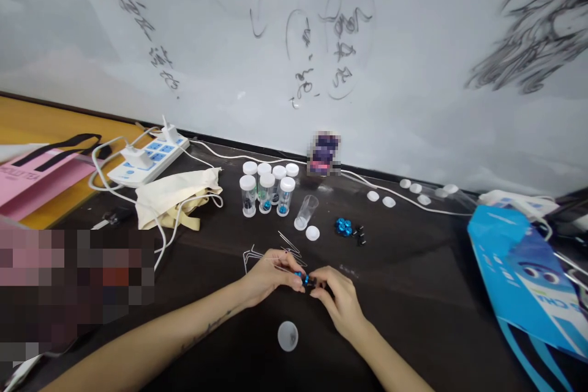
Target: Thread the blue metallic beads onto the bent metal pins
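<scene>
Over the dark table, my left hand (272,275) pinches a small shiny blue metal part (298,274). A thin metal rod, possibly a hex key, also runs along its fingers. My right hand (340,301) is closed on a small black piece (313,282), perhaps a screw, which meets the blue part; the fingers hide its shape. Just beyond my left hand lie several thin bent metal rods (290,246). Farther right are a cluster of blue metal parts (344,226) and several black screws (361,236). Close to me stands a round translucent cup (288,338).
Several white-capped clear tubes (248,199) stand behind my left hand. Beside them are an uncapped tube (307,211) and a loose white cap (312,233). A power strip (156,159), cloth bag (177,193) and cables lie left; a blue bag (509,257) stands right.
</scene>
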The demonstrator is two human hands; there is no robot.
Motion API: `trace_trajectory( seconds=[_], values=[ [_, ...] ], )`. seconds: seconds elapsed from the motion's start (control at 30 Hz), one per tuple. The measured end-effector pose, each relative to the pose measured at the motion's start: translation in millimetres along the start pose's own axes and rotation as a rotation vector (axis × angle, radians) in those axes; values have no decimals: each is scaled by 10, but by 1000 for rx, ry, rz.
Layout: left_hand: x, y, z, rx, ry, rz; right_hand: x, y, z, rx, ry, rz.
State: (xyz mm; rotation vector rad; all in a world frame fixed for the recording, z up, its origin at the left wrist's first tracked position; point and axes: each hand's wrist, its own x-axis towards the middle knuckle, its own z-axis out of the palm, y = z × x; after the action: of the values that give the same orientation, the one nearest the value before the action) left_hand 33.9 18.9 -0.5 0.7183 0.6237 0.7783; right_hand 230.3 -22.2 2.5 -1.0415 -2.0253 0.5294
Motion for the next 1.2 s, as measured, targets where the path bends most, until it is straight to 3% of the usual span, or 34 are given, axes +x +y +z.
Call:
trace_trajectory(
  seconds=[1.2],
  values=[
    [23, -42, -19, -19, 1, 37, -27, 2, 17, -47, -20, 5]
  ],
)
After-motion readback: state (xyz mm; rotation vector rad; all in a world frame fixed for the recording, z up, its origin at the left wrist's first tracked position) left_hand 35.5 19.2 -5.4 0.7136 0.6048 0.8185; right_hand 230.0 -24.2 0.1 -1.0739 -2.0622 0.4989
